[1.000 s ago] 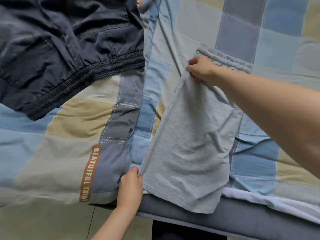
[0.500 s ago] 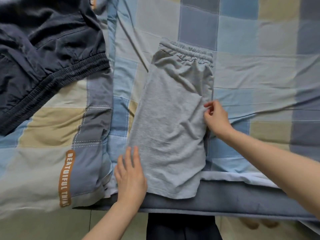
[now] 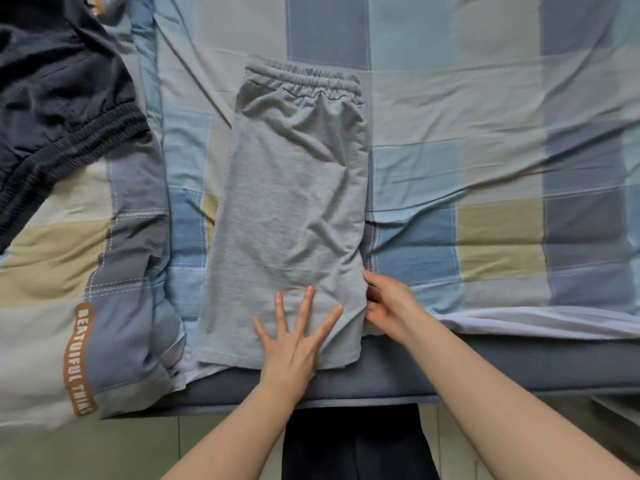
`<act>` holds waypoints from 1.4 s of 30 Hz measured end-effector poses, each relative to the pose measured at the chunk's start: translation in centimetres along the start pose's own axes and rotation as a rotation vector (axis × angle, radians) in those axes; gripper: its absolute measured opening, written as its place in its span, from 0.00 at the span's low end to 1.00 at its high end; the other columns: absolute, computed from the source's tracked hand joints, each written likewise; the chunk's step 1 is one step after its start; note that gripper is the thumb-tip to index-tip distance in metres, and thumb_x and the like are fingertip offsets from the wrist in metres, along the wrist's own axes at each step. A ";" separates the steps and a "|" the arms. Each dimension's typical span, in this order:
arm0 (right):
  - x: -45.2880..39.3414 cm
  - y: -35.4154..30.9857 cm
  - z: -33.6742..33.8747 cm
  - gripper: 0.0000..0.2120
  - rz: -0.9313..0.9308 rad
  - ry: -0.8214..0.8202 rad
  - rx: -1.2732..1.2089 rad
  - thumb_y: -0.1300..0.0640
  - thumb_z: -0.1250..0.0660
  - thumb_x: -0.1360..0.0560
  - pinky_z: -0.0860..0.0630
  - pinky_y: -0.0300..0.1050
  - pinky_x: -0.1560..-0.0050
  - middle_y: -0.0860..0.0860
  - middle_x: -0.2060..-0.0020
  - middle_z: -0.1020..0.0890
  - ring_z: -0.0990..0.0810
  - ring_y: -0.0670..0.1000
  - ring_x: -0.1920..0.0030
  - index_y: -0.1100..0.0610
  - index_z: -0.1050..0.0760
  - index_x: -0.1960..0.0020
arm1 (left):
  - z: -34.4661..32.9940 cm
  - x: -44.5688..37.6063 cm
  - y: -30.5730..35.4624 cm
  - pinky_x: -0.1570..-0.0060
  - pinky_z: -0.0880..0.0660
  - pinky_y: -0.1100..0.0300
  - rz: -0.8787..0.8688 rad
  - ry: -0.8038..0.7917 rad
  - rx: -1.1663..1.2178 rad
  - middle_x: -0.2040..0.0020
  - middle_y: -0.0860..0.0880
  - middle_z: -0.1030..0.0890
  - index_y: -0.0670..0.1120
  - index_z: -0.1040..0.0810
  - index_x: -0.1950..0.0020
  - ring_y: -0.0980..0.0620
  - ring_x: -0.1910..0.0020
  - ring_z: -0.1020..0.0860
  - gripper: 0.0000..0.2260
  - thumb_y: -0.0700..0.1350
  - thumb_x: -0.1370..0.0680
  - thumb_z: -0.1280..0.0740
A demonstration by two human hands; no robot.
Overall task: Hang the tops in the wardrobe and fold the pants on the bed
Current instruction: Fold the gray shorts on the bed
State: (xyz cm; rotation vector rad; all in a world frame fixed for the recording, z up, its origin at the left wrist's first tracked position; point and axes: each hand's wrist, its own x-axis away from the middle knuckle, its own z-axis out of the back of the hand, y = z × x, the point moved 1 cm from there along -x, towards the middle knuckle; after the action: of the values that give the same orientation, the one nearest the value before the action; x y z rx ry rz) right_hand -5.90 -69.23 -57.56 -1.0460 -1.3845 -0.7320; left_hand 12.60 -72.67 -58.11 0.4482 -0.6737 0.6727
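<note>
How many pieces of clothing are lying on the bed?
2: grey jersey shorts in the middle under both hands, and a dark navy garment at the top left, partly cut off. More may lie outside the view.

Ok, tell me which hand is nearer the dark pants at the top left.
Left. The left hand lies flat on the grey shorts, on the side toward the dark pants; the right hand is at the shorts' far edge.

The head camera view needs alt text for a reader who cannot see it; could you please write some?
A pair of light grey jersey shorts, folded in half lengthwise, lies on a blue, beige and grey checked bedsheet, waistband away from the viewer. The left hand presses flat on the hem end while the right hand holds the right edge. A dark navy garment lies at upper left.
</note>
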 end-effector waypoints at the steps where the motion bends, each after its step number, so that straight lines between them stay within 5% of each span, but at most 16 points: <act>1: 0.0 -0.1 -0.2 0.03 -0.004 -0.021 -0.032 0.62 0.37 0.22 0.31 0.39 0.74 0.56 0.61 0.22 0.26 0.50 0.70 0.59 0.27 0.48 | 0.1 0.1 0.1 0.39 0.52 0.21 -0.010 0.032 -0.022 0.25 0.50 0.75 0.69 0.72 0.29 0.29 0.27 0.68 0.53 0.46 0.27 0.28; 3: 0.1 0.0 -0.1 0.05 -0.066 -0.062 -0.047 0.63 0.36 0.22 0.41 0.35 0.82 0.55 0.65 0.24 0.34 0.46 0.79 0.58 0.30 0.48 | 0.4 0.5 0.2 0.39 0.50 0.20 -0.047 0.146 -0.069 0.20 0.48 0.64 0.67 0.64 0.24 0.28 0.24 0.58 0.53 0.40 0.30 0.28; 5: 0.5 0.1 0.2 0.03 -0.157 -0.121 0.010 0.59 0.36 0.22 0.40 0.34 0.82 0.52 0.69 0.22 0.31 0.46 0.81 0.58 0.26 0.51 | 0.5 0.8 0.4 0.40 0.43 0.22 -0.126 0.291 -0.123 0.19 0.46 0.48 0.64 0.52 0.22 0.28 0.25 0.44 0.51 0.37 0.35 0.28; 8: 0.7 0.3 0.8 0.08 -0.229 -0.128 0.065 0.53 0.36 0.22 0.22 0.45 0.65 0.52 0.65 0.17 0.19 0.50 0.66 0.57 0.22 0.52 | 0.4 1.4 0.7 0.40 0.36 0.26 -0.283 0.414 -0.218 0.21 0.47 0.44 0.64 0.48 0.22 0.29 0.27 0.39 0.42 0.37 0.30 0.38; 10: 0.5 0.5 1.4 0.09 -0.203 -0.126 0.091 0.51 0.36 0.22 0.23 0.54 0.52 0.51 0.59 0.17 0.20 0.52 0.55 0.56 0.22 0.50 | -0.4 1.9 1.1 0.39 0.35 0.28 -0.366 0.451 -0.285 0.22 0.48 0.40 0.65 0.41 0.24 0.30 0.28 0.36 0.36 0.38 0.28 0.43; 15: 0.0 1.1 2.0 0.13 -0.179 -0.197 0.066 0.51 0.34 0.24 0.25 0.64 0.46 0.56 0.54 0.17 0.20 0.58 0.49 0.58 0.23 0.46 | -1.0 2.4 1.4 0.38 0.31 0.33 -0.466 0.490 -0.414 0.26 0.50 0.31 0.58 0.25 0.33 0.36 0.31 0.30 0.26 0.45 0.31 0.31; 19: -0.1 1.7 2.7 0.24 -0.209 -0.336 0.218 0.50 0.27 0.29 0.22 0.66 0.50 0.57 0.42 0.21 0.17 0.61 0.49 0.50 0.30 0.36 | -0.8 2.3 1.0 0.39 0.33 0.39 -0.548 0.524 -0.374 0.32 0.47 0.33 0.58 0.27 0.40 0.38 0.36 0.27 0.23 0.46 0.34 0.29; 22: 0.1 1.9 2.9 0.26 -0.198 -0.344 0.427 0.55 0.26 0.29 0.21 0.65 0.53 0.53 0.45 0.23 0.15 0.57 0.58 0.42 0.34 0.37 | -0.8 2.5 0.6 0.39 0.34 0.42 -0.602 0.497 -0.381 0.33 0.46 0.32 0.57 0.21 0.49 0.40 0.37 0.30 0.11 0.48 0.31 0.29; 24: 0.3 2.0 2.8 0.25 -0.180 -0.307 0.521 0.56 0.27 0.28 0.20 0.63 0.56 0.53 0.44 0.23 0.16 0.57 0.55 0.41 0.35 0.38 | -0.7 2.8 0.5 0.40 0.33 0.42 -0.612 0.439 -0.404 0.32 0.47 0.27 0.56 0.21 0.51 0.39 0.36 0.27 0.09 0.49 0.30 0.29; 28: 0.5 1.5 2.0 0.21 -0.061 -0.211 0.679 0.55 0.29 0.27 0.19 0.54 0.59 0.50 0.44 0.21 0.16 0.55 0.53 0.45 0.34 0.39 | -0.8 3.4 0.2 0.37 0.29 0.37 -0.683 0.354 -0.471 0.25 0.46 0.32 0.54 0.22 0.51 0.33 0.30 0.31 0.09 0.48 0.25 0.41; 30: 0.2 0.6 1.8 0.21 0.088 -0.076 0.719 0.57 0.29 0.27 0.19 0.50 0.58 0.52 0.45 0.21 0.18 0.52 0.53 0.50 0.32 0.37 | -1.1 3.7 0.0 0.35 0.32 0.35 -0.755 0.259 -0.536 0.24 0.47 0.35 0.54 0.20 0.54 0.32 0.27 0.36 0.06 0.50 0.24 0.37; 34: -0.1 -1.0 1.1 0.24 0.346 0.038 0.845 0.61 0.31 0.26 0.20 0.49 0.56 0.52 0.55 0.25 0.22 0.52 0.52 0.55 0.32 0.32 | -2.3 4.5 -0.8 0.32 0.34 0.36 -0.832 0.187 -0.624 0.37 0.49 0.20 0.51 0.20 0.57 0.42 0.27 0.33 0.06 0.50 0.24 0.35; 37: 0.0 -1.2 0.4 0.20 0.354 -0.007 0.930 0.58 0.31 0.25 0.20 0.55 0.49 0.51 0.55 0.24 0.22 0.54 0.49 0.58 0.30 0.35 | -3.0 4.6 -0.9 0.36 0.29 0.40 -0.827 0.266 -0.494 0.52 0.50 0.18 0.50 0.22 0.54 0.47 0.40 0.21 0.09 0.44 0.23 0.42; 40: 0.1 -1.6 -0.2 0.16 0.342 -0.046 0.922 0.59 0.31 0.25 0.24 0.50 0.49 0.55 0.51 0.21 0.23 0.52 0.51 0.64 0.28 0.40 | -2.5 4.3 -0.3 0.44 0.24 0.48 -0.741 0.325 -0.374 0.51 0.50 0.21 0.51 0.23 0.42 0.49 0.57 0.21 0.14 0.45 0.24 0.42; 42: 0.0 -1.8 -0.4 0.15 0.368 -0.048 0.915 0.61 0.31 0.25 0.25 0.46 0.51 0.56 0.51 0.20 0.22 0.52 0.51 0.66 0.27 0.42 | -1.8 3.5 0.8 0.49 0.25 0.50 -0.573 0.253 -0.310 0.48 0.48 0.22 0.55 0.30 0.29 0.48 0.60 0.23 0.24 0.47 0.26 0.36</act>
State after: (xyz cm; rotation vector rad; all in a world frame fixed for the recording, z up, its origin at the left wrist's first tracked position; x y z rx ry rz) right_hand -7.29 -70.33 -57.22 -0.5431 -1.2982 0.2143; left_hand 14.88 -69.64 -56.87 0.2418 -0.3704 0.0738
